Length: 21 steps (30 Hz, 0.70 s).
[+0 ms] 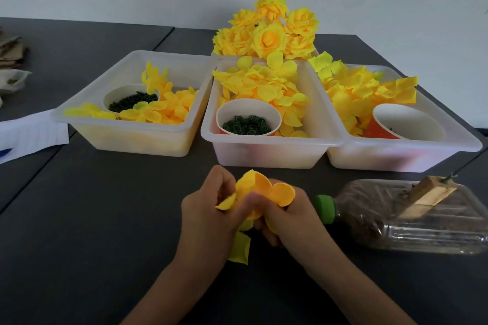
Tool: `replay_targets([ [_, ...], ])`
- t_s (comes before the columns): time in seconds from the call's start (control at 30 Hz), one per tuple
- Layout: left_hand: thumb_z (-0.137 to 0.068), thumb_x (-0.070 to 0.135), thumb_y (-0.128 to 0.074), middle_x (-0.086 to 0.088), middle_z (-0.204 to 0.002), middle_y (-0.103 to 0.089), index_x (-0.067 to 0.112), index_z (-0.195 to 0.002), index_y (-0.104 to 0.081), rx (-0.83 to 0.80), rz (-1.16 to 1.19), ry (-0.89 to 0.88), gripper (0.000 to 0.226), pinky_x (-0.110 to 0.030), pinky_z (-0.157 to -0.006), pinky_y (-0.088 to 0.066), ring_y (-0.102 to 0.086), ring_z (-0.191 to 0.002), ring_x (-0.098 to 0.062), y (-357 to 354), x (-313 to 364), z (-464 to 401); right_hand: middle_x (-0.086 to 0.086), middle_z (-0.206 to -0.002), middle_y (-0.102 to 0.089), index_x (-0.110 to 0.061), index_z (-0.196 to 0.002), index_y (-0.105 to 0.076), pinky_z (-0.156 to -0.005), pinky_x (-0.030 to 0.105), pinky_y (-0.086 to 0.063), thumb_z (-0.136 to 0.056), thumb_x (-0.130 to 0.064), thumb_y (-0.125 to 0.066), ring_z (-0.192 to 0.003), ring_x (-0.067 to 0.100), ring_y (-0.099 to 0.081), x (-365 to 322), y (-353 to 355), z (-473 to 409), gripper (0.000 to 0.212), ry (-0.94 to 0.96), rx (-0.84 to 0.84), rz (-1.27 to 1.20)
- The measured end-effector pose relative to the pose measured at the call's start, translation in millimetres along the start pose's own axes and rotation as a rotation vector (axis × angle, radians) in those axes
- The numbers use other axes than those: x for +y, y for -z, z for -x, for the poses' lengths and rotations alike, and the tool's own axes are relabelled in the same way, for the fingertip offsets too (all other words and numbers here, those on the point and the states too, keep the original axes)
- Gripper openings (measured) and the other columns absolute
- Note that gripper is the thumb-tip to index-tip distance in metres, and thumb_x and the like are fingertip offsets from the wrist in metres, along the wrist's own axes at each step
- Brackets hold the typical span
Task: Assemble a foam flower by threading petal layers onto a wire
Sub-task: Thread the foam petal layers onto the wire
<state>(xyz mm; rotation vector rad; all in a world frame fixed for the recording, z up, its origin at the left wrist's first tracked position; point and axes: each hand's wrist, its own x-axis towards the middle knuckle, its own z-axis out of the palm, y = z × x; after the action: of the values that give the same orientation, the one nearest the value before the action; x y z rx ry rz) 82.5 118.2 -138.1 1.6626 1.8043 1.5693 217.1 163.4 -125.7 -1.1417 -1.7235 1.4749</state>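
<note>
Dark grey and flat, the tabletop sits against a pale wall. Near its front edge, both hands meet in the middle. The left hand has its fingers curled tight around a bunch of yellow foam petals. The right hand pinches the same petals from the other side, with its fingers bent under them. The wire cannot be seen. One loose petal hangs down below the left hand.

Just beside the right hand, a plastic bottle lies on its side with a green cap. A small block of wood rests on top of it.

Farther back, three white bins stand in a row. The left bin, the middle bin and the right bin each hold yellow petals and a paper cup. The middle cup has little green rings inside.

Behind the bins, near the back edge, is a pile of finished yellow flowers. White paper lies at the left edge.
</note>
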Motion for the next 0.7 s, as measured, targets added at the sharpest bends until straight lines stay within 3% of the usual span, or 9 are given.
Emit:
replay_targets([
  [0.07, -0.072, 0.051, -0.066, 0.014, -0.08, -0.057, 0.034, -0.071, -0.045, -0.077, -0.047, -0.007, 0.027, -0.007, -0.052, -0.041, -0.054, -0.061, 0.001, -3, -1, 0, -0.006, -0.062, -0.058, -0.026, -0.071, -0.052, -0.046, 0.014, -0.043, -0.092, -0.019, -0.055, -0.052, 0.001, -0.056, 3, -3, 0, 0.023, 0.125, 0.166, 0.337],
  [0.13, -0.073, 0.056, -0.062, 0.014, -0.08, -0.06, 0.033, -0.074, -0.049, -0.105, -0.058, 0.049, 0.026, -0.006, -0.056, -0.043, -0.058, -0.069, 0.003, -5, -1, 0, -0.013, -0.071, -0.057, -0.027, -0.086, -0.054, -0.052, 0.013, -0.047, -0.093, -0.015, -0.054, -0.061, 0.0, -0.058, 4, -8, 1, 0.014, 0.193, 0.22, 0.547],
  [0.2, -0.073, 0.055, -0.059, 0.014, -0.069, -0.061, 0.036, -0.077, -0.052, -0.117, -0.04, 0.139, 0.02, -0.003, -0.059, -0.044, -0.059, -0.077, 0.009, -6, 0, 0, -0.011, -0.084, -0.057, -0.02, -0.108, -0.055, -0.066, 0.02, -0.053, -0.092, -0.012, -0.057, -0.075, 0.004, -0.06, 7, -11, 3, 0.018, 0.246, 0.238, 0.665],
  [0.3, -0.083, 0.035, -0.06, 0.02, -0.067, -0.055, 0.04, -0.074, -0.05, -0.181, -0.123, 0.183, 0.014, 0.001, -0.059, -0.042, -0.058, -0.073, 0.015, -8, -1, -1, 0.003, -0.103, -0.065, -0.012, -0.121, -0.054, -0.083, 0.03, -0.053, -0.089, -0.011, -0.061, -0.094, 0.016, -0.062, 8, -13, 2, 0.033, 0.264, 0.233, 0.734],
  [0.4, -0.092, 0.02, -0.059, 0.019, -0.071, -0.052, 0.034, -0.084, -0.052, -0.256, -0.249, 0.184, 0.017, -0.006, -0.051, -0.042, -0.056, -0.063, 0.002, -9, -2, -1, 0.002, -0.104, -0.066, -0.015, -0.118, -0.053, -0.079, 0.027, -0.051, -0.09, -0.015, -0.06, -0.089, 0.013, -0.061, 9, -14, 2, 0.028, 0.255, 0.236, 0.807],
  [0.47, -0.095, 0.019, -0.054, 0.018, -0.075, -0.053, 0.032, -0.089, -0.054, -0.286, -0.246, 0.174, 0.015, -0.006, -0.056, -0.043, -0.057, -0.067, -0.001, -8, -1, -1, -0.001, -0.091, -0.066, -0.018, -0.108, -0.053, -0.067, 0.025, -0.049, -0.091, -0.019, -0.06, -0.073, 0.009, -0.055, 9, -16, 3, 0.019, 0.269, 0.271, 0.854],
  [0.57, -0.097, 0.016, -0.048, 0.013, -0.078, -0.056, 0.023, -0.091, -0.061, -0.337, -0.286, 0.144, 0.015, -0.009, -0.065, -0.041, -0.057, -0.072, -0.006, -8, 2, -1, -0.006, -0.071, -0.061, -0.018, -0.098, -0.057, -0.048, 0.016, -0.034, -0.088, -0.024, -0.064, -0.055, 0.005, -0.045, 7, -19, 6, 0.013, 0.285, 0.313, 0.903],
  [0.63, -0.097, 0.015, -0.049, 0.015, -0.077, -0.056, 0.027, -0.087, -0.058, -0.346, -0.299, 0.118, 0.018, -0.007, -0.061, -0.041, -0.056, -0.07, -0.004, -6, 5, 0, -0.009, -0.067, -0.056, -0.02, -0.095, -0.056, -0.049, 0.017, -0.035, -0.088, -0.024, -0.064, -0.054, 0.005, -0.045, 6, -20, 5, 0.012, 0.27, 0.315, 0.884],
  [0.7, -0.094, 0.014, -0.053, 0.019, -0.071, -0.052, 0.032, -0.081, -0.054, -0.331, -0.256, 0.072, 0.022, -0.005, -0.067, -0.043, -0.056, -0.065, -0.001, -2, 7, 1, -0.014, -0.065, -0.048, -0.027, -0.087, -0.048, -0.052, 0.018, -0.041, -0.09, -0.024, -0.058, -0.056, 0.004, -0.049, 6, -18, 3, 0.011, 0.249, 0.311, 0.801],
])
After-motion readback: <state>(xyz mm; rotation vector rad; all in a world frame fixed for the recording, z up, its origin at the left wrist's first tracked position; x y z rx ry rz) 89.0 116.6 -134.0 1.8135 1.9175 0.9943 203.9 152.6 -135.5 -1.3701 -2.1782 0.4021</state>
